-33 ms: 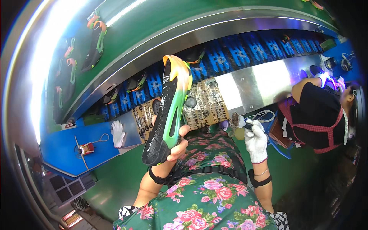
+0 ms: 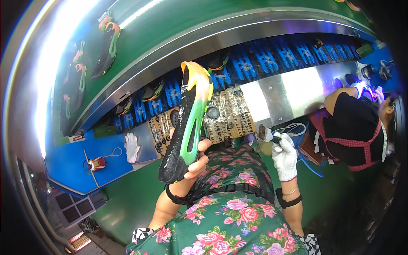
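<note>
Green conveyor is carrying shoes past. Left hand is gripping a green-yellow shoe upper, sole side up, above the lap. Gloved right hand is closed on a small brush. Looks like brushing stage; next, brush meeting sole.

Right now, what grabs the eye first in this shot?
The shoe, orange fading to green with a black sole, held up mid-frame in the bare left hand. To its right, the gloved right hand holds a small brush. More shoes ride the green conveyor at upper left.
</note>
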`<state>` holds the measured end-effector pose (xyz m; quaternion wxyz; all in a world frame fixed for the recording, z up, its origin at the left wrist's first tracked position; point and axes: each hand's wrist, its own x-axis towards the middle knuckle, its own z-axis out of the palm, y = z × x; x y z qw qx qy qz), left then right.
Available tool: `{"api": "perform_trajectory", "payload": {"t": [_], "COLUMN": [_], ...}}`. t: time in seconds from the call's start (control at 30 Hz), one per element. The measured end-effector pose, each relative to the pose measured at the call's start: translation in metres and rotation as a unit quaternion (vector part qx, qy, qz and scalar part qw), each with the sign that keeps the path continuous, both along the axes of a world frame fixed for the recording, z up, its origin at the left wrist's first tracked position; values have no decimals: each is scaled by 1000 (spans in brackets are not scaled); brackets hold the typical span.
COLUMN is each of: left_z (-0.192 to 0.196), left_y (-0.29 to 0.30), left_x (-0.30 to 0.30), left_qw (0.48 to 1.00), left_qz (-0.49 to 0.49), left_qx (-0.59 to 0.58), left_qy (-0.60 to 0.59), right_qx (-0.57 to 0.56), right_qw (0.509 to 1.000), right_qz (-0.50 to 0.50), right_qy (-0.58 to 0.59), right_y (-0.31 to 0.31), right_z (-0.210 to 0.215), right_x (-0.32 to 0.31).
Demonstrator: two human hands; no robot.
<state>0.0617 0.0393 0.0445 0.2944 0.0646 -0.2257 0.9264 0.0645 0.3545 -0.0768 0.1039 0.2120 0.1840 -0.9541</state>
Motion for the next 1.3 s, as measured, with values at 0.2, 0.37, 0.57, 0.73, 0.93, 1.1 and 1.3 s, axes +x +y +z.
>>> {"api": "perform_trajectory", "payload": {"t": [0.2,0.37,0.57,0.73,0.93,1.1,1.3], "left_z": [3,2,-8,-74,-174,-203,-231], "left_y": [2,0,-13,-65,-112,-118,-126], "left_x": [9,14,29,49,59,59,74], "left_qw": [998,997,994,921,864,842,743], "left_qz": [44,52,99,168,174,162,169], "left_qx": [38,48,-22,-320,-430,-448,-565], "left_qy": [19,17,-31,-144,-195,-252,-318], "right_qx": [4,17,15,17,53,62,74], "right_qw": [1000,999,999,999,998,997,996], "right_qz": [15,22,30,36,42,52,48], "right_qy": [-9,-17,-32,-6,-14,-8,-24], "right_y": [-6,-10,-15,-12,-16,-22,-26], "right_z": [4,12,13,-1,-6,-5,-6], "right_x": [-1,-4,-5,-2,0,2,6]}}
